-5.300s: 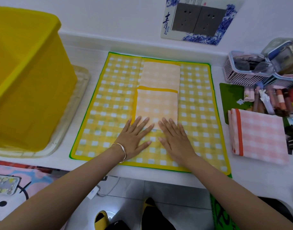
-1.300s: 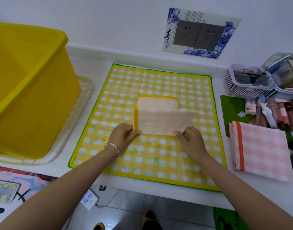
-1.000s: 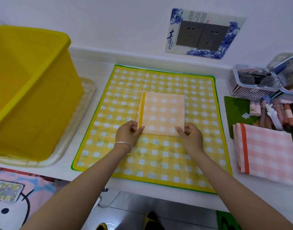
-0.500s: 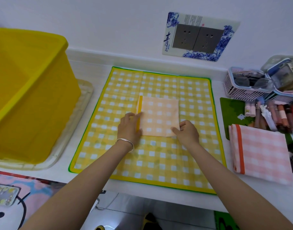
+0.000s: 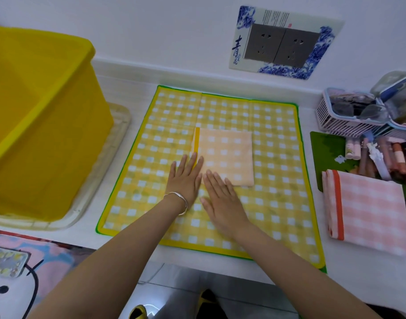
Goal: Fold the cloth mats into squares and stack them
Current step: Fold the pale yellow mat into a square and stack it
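A pale orange checked cloth mat [image 5: 227, 153], folded into a square with a yellow band along its left edge, lies on a large yellow checked mat [image 5: 275, 180] spread flat on the white counter. My left hand [image 5: 186, 178] lies flat, fingers straight, its fingertips on the folded square's near left corner. My right hand [image 5: 220, 196] lies flat beside it, fingertips touching the square's near edge. A folded pink checked mat [image 5: 367, 210] with an orange band rests on the counter at the right.
A big yellow plastic tub [image 5: 36, 120] stands on a clear tray [image 5: 100, 180] at the left. At the right are a white basket [image 5: 349, 118], a green pad [image 5: 326, 148] and several small tubes [image 5: 386, 155]. A wall socket plate [image 5: 282, 44] sits behind. The counter's front edge is near my arms.
The orange mat's far half was folded over into a square. Both hands then let go of its near corners and now lie flat, closer together, at its near edge.
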